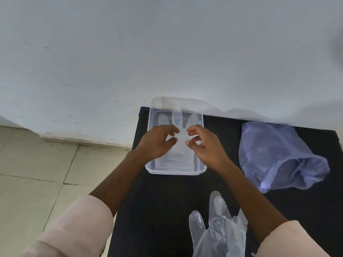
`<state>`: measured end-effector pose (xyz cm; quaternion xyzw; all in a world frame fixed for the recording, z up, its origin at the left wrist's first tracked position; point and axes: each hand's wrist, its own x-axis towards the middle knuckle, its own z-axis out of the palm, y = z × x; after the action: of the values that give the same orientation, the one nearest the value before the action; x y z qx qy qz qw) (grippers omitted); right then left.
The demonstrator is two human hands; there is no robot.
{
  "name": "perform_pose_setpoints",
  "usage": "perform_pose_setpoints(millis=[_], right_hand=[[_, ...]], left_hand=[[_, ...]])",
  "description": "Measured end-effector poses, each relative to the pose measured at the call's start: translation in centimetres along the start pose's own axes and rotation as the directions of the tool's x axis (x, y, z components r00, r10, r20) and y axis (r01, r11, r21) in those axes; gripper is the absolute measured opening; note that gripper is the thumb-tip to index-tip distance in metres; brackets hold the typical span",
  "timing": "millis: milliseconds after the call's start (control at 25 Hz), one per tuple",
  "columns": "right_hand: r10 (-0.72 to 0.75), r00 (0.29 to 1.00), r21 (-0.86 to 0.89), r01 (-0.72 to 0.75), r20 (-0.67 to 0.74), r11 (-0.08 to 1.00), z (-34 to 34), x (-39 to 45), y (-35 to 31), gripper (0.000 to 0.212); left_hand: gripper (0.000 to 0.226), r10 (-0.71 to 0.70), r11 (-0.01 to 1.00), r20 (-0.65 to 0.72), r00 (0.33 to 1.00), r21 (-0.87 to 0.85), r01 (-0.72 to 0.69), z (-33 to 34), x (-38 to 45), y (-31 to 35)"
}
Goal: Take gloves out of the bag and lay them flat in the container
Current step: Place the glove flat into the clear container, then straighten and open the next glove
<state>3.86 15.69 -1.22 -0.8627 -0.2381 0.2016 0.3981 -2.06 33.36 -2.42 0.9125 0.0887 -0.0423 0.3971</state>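
Observation:
A clear plastic container [201, 165] stands on the black table against the wall. A thin clear glove [177, 117] lies flat inside it, fingers pointing to the wall. My left hand [157, 140] and my right hand [204, 145] hover over the glove's palm, fingers curled and apart, fingertips close to or touching it; nothing is gripped. A second clear glove [217, 227] lies on the table near the front edge, partly under my right forearm. The bluish plastic bag [278, 154] lies crumpled to the right, its mouth open toward the front right.
The black table [167, 201] has its left edge just left of the container; beige floor tiles [37, 173] lie beyond it. A white wall [167, 52] rises right behind the container and bag.

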Motion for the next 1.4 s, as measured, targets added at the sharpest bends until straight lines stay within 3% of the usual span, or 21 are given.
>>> perform_pose_setpoints(millis=[80, 160, 240, 600, 960, 1040, 1120, 1240, 1400], right_hand=[[0.123, 0.990, 0.271, -0.099, -0.073, 0.957, -1.4, -0.9, 0.0, 0.021], [0.190, 0.980, 0.445, -0.142, -0.065, 0.884, -3.1, -2.6, 0.1, 0.014], [0.197, 0.979, 0.494, -0.148, -0.048, 0.857, -4.3, -4.2, 0.1, 0.010], [0.214, 0.973, 0.455, -0.150, -0.092, 0.878, -8.1, -19.2, 4.0, 0.012], [0.390, 0.921, 0.437, -0.352, 0.004, 0.828, -2.6, -29.1, 9.5, 0.010], [0.500, 0.866, 0.361, -0.467, 0.002, 0.807, -0.8, -30.6, 11.1, 0.009], [0.624, 0.781, 0.178, -0.609, -0.035, 0.773, 1.2, -32.2, 12.5, 0.010], [0.763, 0.645, -0.073, -0.763, -0.034, 0.642, 3.9, -33.9, 13.7, 0.027], [0.794, 0.593, -0.001, -0.801, -0.136, 0.598, 6.6, -34.0, 13.2, 0.033]], left_hand=[[0.018, -0.148, 0.941, -0.088, 0.985, -0.320, 0.113, 0.1, -0.8, 1.6], [0.015, -0.234, 0.797, -0.007, 0.972, -0.574, 0.187, 0.5, -2.2, 4.0], [0.014, -0.229, 0.719, 0.064, 0.971, -0.662, 0.213, 1.3, -3.7, 5.9], [0.018, -0.193, 0.748, 0.140, 0.971, -0.619, 0.238, 10.1, -14.4, 15.3], [0.018, -0.319, 0.714, 0.270, 0.909, -0.563, 0.417, 16.9, -22.4, 12.0], [0.016, -0.383, 0.687, 0.266, 0.885, -0.558, 0.465, 17.7, -23.4, 10.4], [0.014, -0.443, 0.662, 0.261, 0.858, -0.550, 0.509, 18.6, -24.5, 8.5], [0.013, -0.574, 0.632, 0.196, 0.795, -0.511, 0.583, 20.4, -26.3, 5.8], [0.010, -0.710, 0.628, 0.074, 0.701, -0.385, 0.677, 21.8, -26.7, 3.8]])
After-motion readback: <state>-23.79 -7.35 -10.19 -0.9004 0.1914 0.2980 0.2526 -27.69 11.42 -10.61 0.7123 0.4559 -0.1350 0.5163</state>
